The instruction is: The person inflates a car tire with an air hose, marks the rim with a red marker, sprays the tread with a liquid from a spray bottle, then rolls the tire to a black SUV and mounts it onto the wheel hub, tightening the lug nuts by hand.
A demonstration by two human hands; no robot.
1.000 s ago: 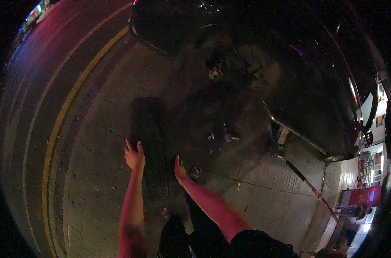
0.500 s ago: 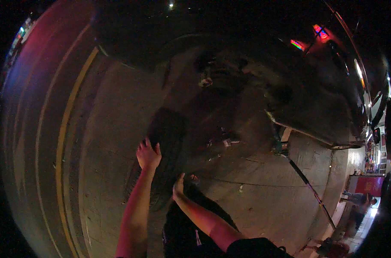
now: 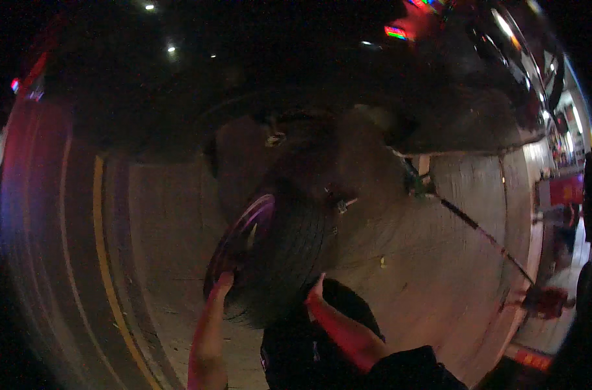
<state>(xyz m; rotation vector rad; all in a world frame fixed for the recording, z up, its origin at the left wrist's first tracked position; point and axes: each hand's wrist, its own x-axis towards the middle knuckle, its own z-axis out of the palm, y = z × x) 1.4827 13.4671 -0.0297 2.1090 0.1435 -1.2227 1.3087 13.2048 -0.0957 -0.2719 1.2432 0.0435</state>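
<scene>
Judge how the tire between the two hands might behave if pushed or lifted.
The tire would probably roll if pushed along its tread, since its outline is round. Its broad, bulky build suggests it could be heavy to lift. The grooved tread likely offers some friction.

Roadside pavement (image 3: 439,279) at night

A dim outdoor spot beside a street. Along the left runs a road (image 3: 42,260) with a pale lane line (image 3: 63,195) and a yellow line (image 3: 98,201) near its edge. A large dark vehicle (image 3: 172,123) spans the upper view; close to it are a wheel (image 3: 289,260) and a long-handled tool (image 3: 462,216), apparently a jack. At far right, bright lights (image 3: 576,121) and a red panel (image 3: 561,190) look like a shopfront.
</scene>
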